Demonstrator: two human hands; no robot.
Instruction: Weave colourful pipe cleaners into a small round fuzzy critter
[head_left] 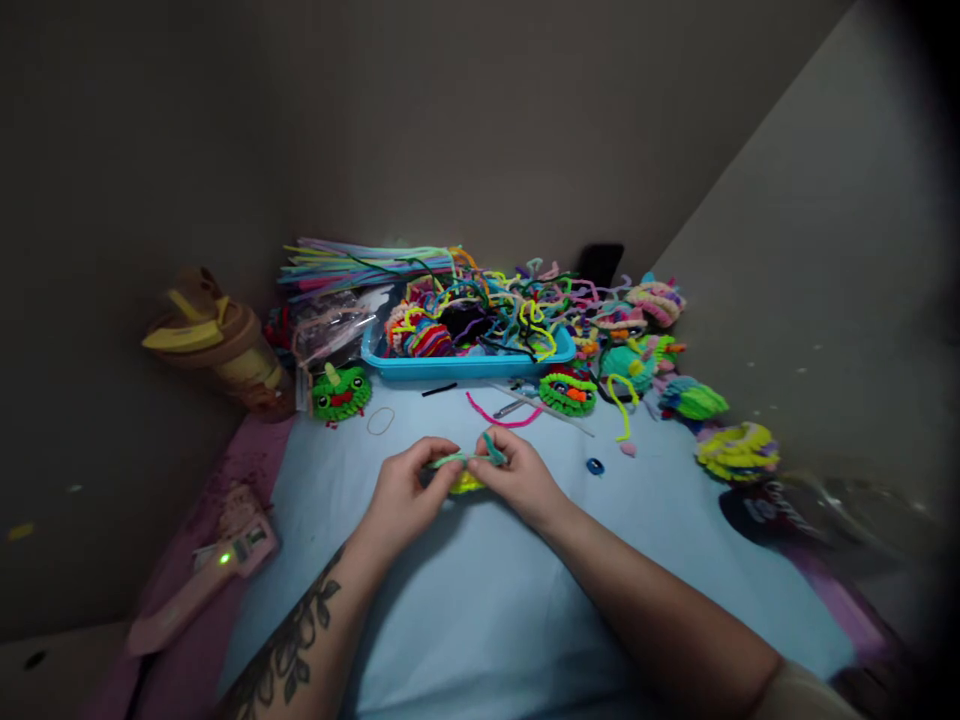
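Note:
Near the middle of the light blue table cover [480, 620], my left hand [415, 480] and my right hand [519, 474] meet. Both pinch a mint-green pipe cleaner [459, 458]; its darker teal end sticks up by my right fingers. Under the fingertips shows a yellow fuzzy piece [468, 483], mostly hidden by the hands; whether it is joined to the pipe cleaner I cannot tell. Beyond the hands lie a bent pink pipe cleaner [504, 421] and tweezers [510, 408]. A small dark blue round piece [595, 466] is to the right of my right hand.
A blue tray [465, 368] heaped with colourful pipe cleaner pieces stands at the back. Green fuzzy figures [341, 393] and several others [739, 452] line the edges. At left are a brown cup [225, 345] and a pink glue gun [202, 590] with a lit green light.

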